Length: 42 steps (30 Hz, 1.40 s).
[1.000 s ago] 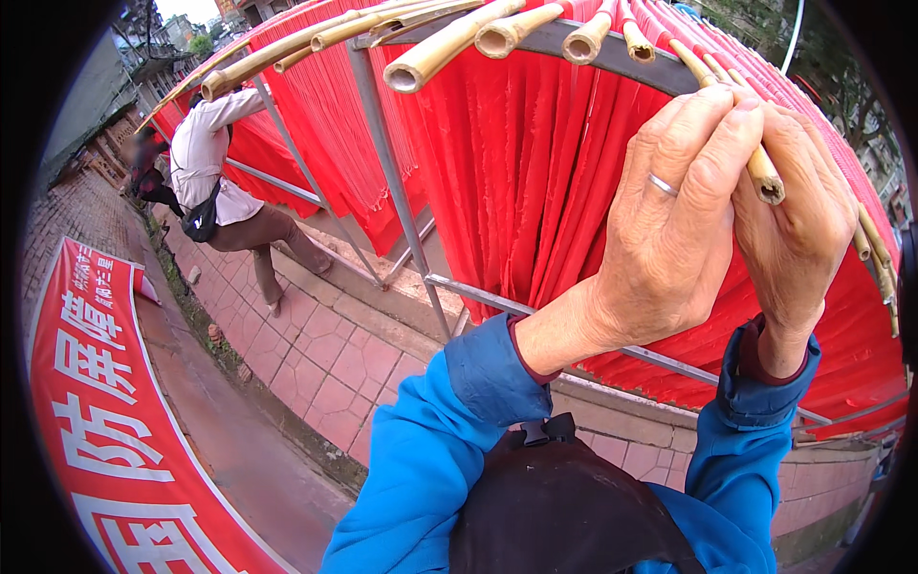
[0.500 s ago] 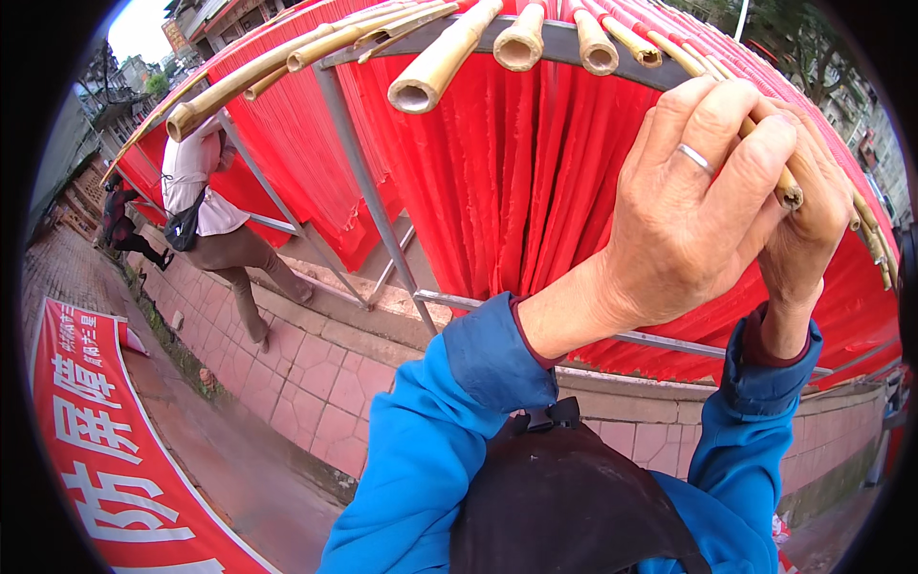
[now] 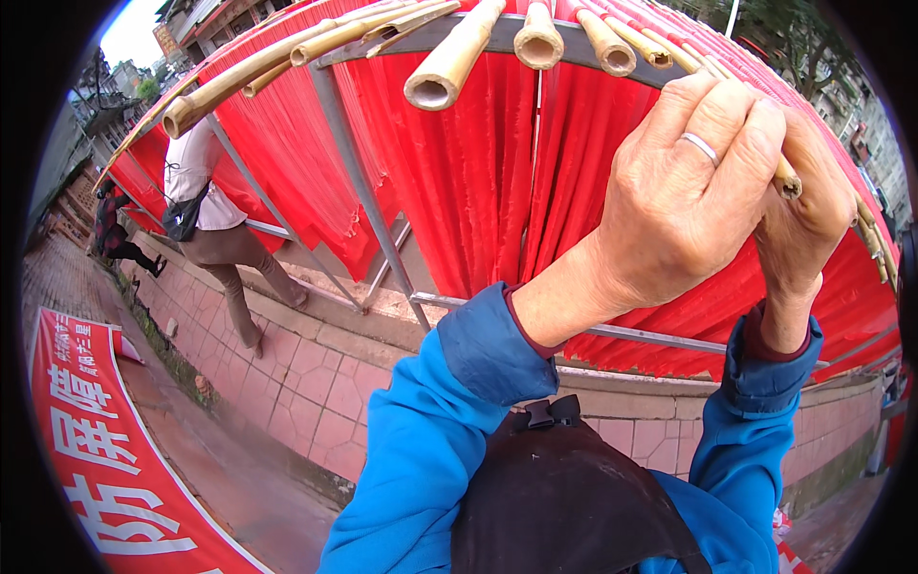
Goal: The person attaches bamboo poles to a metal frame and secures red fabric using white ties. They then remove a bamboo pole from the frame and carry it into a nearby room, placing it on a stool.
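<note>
My left hand [image 3: 684, 191], with a ring on one finger, is closed at the top of the rack, its fingertips curled around the bamboo poles. Close behind it, my right hand [image 3: 803, 206] is closed too, partly covered by the left. The cut end of a thin bamboo pole [image 3: 788, 184] pokes out between the two hands. Other bamboo poles, including a thick one [image 3: 454, 57], lie side by side across the metal rack's top bar [image 3: 569, 43]. Long red cloth or paper sheets [image 3: 478, 172] hang in folds below them. My fingertips are mostly hidden.
A grey metal leg [image 3: 359, 177] slants down beside the sheets. To the left, a person in a light top [image 3: 206, 191] stands at the rack, and another in dark clothes [image 3: 115, 234] is farther off. A red banner [image 3: 105, 450] lies beyond the tiled pavement [image 3: 287, 383] at lower left.
Several poles near the middle have shifted slightly right, and a narrow gap now shows between the hanging red sheets. My hands stay at nearly the same place, the left turned slightly.
</note>
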Each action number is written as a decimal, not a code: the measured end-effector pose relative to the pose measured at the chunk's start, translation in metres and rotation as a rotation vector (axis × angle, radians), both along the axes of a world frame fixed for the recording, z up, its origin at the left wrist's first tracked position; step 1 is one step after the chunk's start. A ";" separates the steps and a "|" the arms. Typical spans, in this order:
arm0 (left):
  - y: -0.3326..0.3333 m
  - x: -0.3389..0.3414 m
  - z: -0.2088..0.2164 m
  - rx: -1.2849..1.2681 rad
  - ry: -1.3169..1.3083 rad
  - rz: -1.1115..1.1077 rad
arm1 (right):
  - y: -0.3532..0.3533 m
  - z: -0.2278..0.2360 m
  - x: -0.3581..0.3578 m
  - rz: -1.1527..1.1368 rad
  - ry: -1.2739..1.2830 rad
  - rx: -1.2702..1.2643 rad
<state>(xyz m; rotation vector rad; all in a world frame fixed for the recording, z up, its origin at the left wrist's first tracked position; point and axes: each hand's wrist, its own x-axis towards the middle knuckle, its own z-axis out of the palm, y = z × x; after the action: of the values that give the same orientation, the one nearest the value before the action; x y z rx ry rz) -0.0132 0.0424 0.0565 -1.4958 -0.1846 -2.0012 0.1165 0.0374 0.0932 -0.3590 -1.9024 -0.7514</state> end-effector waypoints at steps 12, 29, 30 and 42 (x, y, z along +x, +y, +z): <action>-0.004 -0.003 0.000 -0.007 0.009 0.025 | -0.004 0.004 0.004 0.000 -0.052 -0.016; -0.001 -0.004 -0.005 -0.046 -0.011 0.089 | -0.002 -0.003 0.005 -0.002 -0.049 -0.070; -0.001 -0.005 -0.005 -0.037 -0.009 0.106 | -0.001 -0.004 0.005 0.017 -0.035 -0.092; -0.007 -0.011 -0.016 -0.155 -0.036 -0.014 | -0.008 -0.005 0.001 -0.071 -0.072 -0.047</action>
<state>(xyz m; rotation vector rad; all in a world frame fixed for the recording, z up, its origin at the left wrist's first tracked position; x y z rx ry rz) -0.0238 0.0354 0.0402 -1.5600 -0.3525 -2.0668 0.1173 0.0299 0.0887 -0.4359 -1.9865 -0.7772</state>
